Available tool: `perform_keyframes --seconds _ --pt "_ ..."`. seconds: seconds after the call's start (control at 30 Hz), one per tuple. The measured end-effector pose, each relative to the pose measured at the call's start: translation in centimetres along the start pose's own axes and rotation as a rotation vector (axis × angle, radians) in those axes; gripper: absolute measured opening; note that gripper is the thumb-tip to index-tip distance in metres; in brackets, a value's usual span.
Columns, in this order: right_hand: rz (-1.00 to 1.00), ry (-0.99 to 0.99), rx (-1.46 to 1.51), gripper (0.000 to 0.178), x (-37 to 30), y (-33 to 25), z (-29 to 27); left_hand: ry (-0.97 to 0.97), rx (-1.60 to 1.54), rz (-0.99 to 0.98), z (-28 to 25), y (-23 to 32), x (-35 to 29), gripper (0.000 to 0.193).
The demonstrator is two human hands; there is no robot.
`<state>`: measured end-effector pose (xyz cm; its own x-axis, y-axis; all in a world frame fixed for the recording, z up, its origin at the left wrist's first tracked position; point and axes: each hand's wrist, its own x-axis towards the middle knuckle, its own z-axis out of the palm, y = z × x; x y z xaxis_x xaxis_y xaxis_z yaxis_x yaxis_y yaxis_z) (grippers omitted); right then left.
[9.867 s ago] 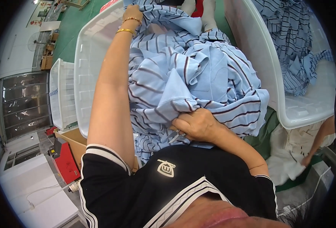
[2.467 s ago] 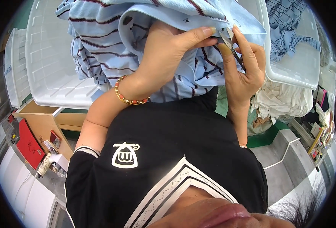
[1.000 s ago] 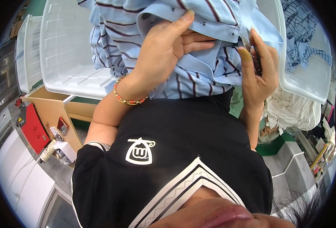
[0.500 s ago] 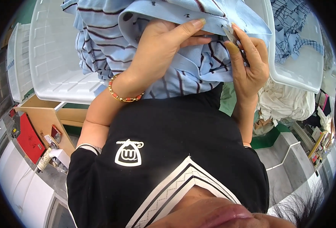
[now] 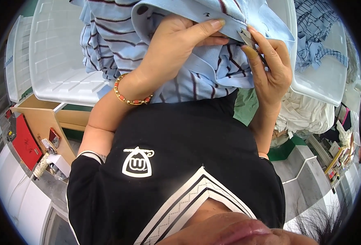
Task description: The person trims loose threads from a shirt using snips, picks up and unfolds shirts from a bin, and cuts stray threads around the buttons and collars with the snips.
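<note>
A light blue knitted garment (image 5: 115, 38) with dark stripes lies bunched in front of me. My left hand (image 5: 170, 49), with a beaded bracelet at its wrist, pinches the garment's plain pale band (image 5: 188, 10) between thumb and fingers. Small dark tufts of thread show on that band. Small metal thread snips (image 5: 247, 38) are held in my right hand (image 5: 272, 69), between thumb and fingers. Their pointed blades touch or nearly touch the band just right of my left fingertips. The rest of the snips is mostly hidden by my fingers.
A white plastic bin (image 5: 60, 73) stands left of and beneath the garment. Another translucent bin (image 5: 323, 87) at the right holds blue checked cloth (image 5: 313, 24). White cloth (image 5: 305, 112) is heaped below it. A wooden cabinet (image 5: 37, 114) stands at the left, beside a red panel (image 5: 26, 141).
The view has shifted slightly. The band has slid a little to the right and up with my left hand. Both hands keep their grips, and the snips stay at the band.
</note>
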<state>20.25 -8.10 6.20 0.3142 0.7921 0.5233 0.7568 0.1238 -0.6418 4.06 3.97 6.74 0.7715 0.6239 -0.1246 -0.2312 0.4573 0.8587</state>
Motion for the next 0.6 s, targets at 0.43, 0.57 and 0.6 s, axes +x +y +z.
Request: perform_keyframes --seconds 0.43,0.57,0.6 --pt "-0.055 -0.015 -0.017 0.04 0.16 0.68 -0.36 -0.018 0.005 -0.059 -0.42 -0.04 0.1 0.024" --pt "-0.084 0.014 -0.007 0.039 0.25 0.61 -0.18 -0.022 -0.023 -0.052 -0.17 0.37 -0.02 0.024" --pt "-0.087 0.026 0.014 0.039 0.3 0.52 -0.14 -0.007 -0.008 -0.052 -0.05 0.58 -0.17 0.024"
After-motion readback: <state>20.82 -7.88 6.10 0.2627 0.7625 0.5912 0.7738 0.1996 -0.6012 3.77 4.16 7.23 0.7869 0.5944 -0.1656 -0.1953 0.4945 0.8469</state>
